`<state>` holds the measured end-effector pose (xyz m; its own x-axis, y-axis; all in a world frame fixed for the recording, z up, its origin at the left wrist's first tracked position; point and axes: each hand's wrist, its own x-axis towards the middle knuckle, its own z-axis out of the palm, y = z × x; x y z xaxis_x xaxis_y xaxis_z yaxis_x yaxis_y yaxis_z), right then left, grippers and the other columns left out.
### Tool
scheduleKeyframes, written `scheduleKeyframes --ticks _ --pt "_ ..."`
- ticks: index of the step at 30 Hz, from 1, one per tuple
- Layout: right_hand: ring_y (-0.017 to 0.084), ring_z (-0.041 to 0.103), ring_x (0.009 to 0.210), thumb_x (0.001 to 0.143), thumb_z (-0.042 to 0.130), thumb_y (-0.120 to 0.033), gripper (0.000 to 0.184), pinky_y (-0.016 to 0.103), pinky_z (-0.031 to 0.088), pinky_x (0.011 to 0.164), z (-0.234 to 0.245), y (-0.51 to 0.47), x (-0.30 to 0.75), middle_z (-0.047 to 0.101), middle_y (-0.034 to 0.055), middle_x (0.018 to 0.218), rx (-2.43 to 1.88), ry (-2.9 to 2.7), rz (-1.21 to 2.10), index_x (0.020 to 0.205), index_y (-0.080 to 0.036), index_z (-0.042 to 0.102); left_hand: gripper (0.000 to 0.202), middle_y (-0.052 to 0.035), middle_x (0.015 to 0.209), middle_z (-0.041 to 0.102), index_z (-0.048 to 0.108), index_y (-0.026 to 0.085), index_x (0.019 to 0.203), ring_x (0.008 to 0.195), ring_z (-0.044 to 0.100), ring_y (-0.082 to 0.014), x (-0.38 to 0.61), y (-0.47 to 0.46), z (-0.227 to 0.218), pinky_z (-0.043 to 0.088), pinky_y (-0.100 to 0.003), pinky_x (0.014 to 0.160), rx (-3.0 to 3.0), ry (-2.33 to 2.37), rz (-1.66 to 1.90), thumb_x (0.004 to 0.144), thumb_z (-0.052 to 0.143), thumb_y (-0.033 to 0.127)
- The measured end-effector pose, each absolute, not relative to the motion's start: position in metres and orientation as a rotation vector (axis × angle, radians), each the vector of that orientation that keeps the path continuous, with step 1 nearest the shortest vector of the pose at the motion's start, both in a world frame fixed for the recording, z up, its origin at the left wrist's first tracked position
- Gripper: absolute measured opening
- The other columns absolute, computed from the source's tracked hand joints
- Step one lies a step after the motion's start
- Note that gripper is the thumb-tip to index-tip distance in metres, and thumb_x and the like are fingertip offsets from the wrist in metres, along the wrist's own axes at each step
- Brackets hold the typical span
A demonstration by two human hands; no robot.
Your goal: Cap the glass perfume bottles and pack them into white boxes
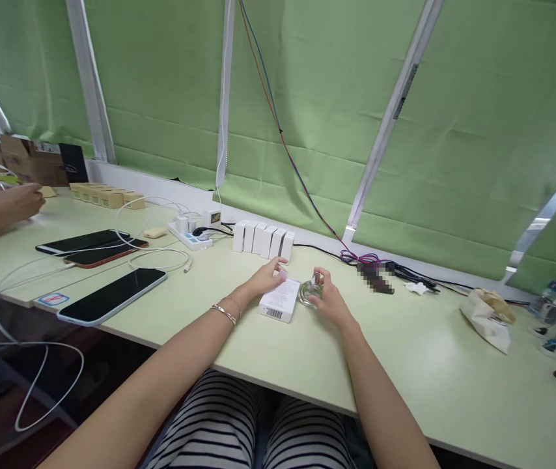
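Observation:
A flat white box [278, 300] with a barcode on its near end lies on the table in front of me. My left hand [267, 277] is at its far left edge, thumb on the top and fingers curled around the far end. Just right of the box, a clear glass perfume bottle [308, 294] with a silvery neck is in my right hand [329, 296]. That hand's fingers wrap its top and right side. The bottle seems tilted, and my fingers partly cover it.
Small white boxes [262, 240] stand in a row behind my hands. Phones [114, 295], white cables and a power strip [190, 236] lie to the left. Another person's hands [7, 198] are at far left. A crumpled paper bag [487, 319] sits right.

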<state>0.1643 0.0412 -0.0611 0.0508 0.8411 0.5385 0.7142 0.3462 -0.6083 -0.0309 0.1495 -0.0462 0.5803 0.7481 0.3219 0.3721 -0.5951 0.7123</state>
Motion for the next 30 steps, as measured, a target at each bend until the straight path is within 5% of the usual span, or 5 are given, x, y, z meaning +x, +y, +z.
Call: scheduleKeyframes --ticks 4,13,30 --pt "0.023 0.060 0.087 0.066 0.058 -0.023 0.061 0.043 0.044 0.080 -0.058 0.040 0.172 0.057 0.0048 0.098 -1.438 -1.571 0.078 0.123 -0.026 0.035 0.052 -0.0036 0.097 0.066 0.043 0.018 0.126 0.094 0.060 -0.0187 -0.030 0.144 -0.043 0.044 -0.031 0.087 2.228 0.805 0.833 0.075 0.052 0.029" --pt "0.025 0.058 0.090 0.069 0.059 -0.026 0.060 0.044 0.044 0.082 -0.052 0.037 0.169 0.057 0.0079 0.103 -1.387 -1.426 -0.015 0.124 -0.024 0.035 0.027 -0.0042 0.084 0.065 0.064 0.016 0.091 0.078 0.060 -0.0200 -0.028 0.148 -0.049 0.047 -0.029 0.070 2.228 0.925 0.739 0.073 0.052 0.032" --pt "0.023 0.057 0.097 0.068 0.063 -0.028 0.061 0.042 0.043 0.089 -0.046 0.034 0.161 0.056 0.0086 0.108 -1.214 -1.272 -0.049 0.123 -0.026 0.036 0.027 -0.0038 0.086 0.065 0.063 0.016 0.093 0.078 0.060 -0.0185 -0.025 0.140 -0.046 0.047 -0.027 0.070 2.281 0.832 0.806 0.081 0.045 0.032"
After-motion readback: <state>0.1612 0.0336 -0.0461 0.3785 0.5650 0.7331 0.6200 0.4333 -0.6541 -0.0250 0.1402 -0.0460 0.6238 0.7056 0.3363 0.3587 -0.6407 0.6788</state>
